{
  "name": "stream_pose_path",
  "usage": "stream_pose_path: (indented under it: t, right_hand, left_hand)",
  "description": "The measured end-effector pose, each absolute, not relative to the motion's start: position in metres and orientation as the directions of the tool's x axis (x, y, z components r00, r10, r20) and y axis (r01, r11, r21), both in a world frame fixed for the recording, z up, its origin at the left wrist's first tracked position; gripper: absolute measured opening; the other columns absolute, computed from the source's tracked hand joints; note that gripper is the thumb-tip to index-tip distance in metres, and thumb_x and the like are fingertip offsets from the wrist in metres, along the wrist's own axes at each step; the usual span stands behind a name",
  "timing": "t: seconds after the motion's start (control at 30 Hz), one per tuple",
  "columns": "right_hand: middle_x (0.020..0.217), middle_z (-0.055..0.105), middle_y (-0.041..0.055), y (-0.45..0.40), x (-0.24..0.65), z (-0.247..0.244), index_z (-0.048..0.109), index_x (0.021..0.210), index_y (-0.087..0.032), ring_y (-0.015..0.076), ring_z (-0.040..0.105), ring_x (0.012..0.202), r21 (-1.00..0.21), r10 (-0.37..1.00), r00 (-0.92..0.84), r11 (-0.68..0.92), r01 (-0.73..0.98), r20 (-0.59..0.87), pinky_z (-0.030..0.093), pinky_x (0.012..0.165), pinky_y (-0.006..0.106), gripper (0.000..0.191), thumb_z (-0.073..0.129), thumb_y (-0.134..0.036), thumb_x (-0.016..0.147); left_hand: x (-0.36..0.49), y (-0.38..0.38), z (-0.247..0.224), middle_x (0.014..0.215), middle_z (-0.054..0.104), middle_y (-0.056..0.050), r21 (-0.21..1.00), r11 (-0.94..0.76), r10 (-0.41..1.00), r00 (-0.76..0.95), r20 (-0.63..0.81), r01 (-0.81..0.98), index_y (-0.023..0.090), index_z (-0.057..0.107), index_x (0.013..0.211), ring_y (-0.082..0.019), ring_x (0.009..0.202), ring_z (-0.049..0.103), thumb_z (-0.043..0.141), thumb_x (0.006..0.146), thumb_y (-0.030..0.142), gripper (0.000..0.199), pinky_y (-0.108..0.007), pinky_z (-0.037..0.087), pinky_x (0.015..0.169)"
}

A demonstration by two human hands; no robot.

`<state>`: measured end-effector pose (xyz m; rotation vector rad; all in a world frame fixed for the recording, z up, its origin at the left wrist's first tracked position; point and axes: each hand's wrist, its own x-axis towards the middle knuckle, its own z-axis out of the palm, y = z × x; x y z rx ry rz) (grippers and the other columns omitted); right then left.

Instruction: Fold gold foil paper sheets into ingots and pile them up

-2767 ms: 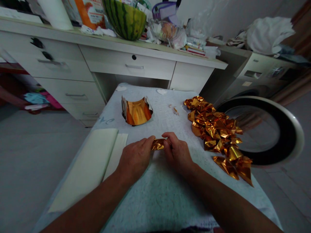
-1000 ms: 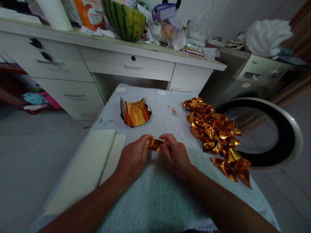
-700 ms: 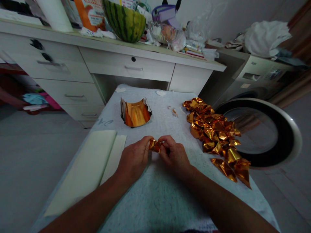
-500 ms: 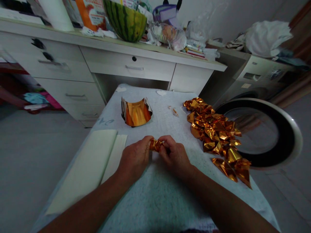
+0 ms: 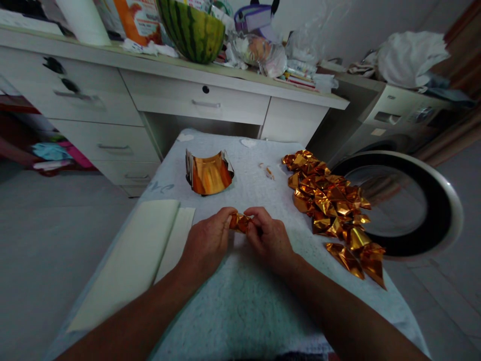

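Observation:
My left hand and my right hand meet over the middle of a white cloth-covered table. Between their fingertips they pinch one small folded piece of gold foil, partly hidden by the fingers. A curled stack of gold foil sheets stands behind the hands. To the right lies a heap of several folded gold foil pieces, reaching to the table's right edge.
A pale cream sheet lies on the table's left side. Small scraps sit near the far edge. Behind stands a white drawer desk with a watermelon and clutter. An open washing machine door is at right.
The foil piece has been worked from a flatter strip into a tighter, smaller fold between my fingertips. Both hands stay in the same place; the heap and the stack are unchanged.

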<state>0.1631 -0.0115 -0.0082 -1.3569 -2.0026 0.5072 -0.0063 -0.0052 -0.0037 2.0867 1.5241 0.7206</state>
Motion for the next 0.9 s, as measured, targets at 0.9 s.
stream_pose_path:
  t: [0.9]
  right_hand:
    - [0.060,0.051,-0.0079,-0.0145,0.1665,-0.0057,0.050,0.103,-0.021,0.0086,0.048,0.048,-0.752,0.930,-0.149,0.361,0.551,0.336,0.034,0.050,0.020,0.020,0.050,-0.019,0.083]
  left_hand:
    - [-0.0073,-0.0071,-0.0074,0.090,0.074,-0.003,0.640,-0.300,0.954,0.222,0.202,0.707,0.022,0.060,0.113,-0.021,0.081,0.070,0.030,0.099,0.035,0.036,-0.031,0.049,0.071]
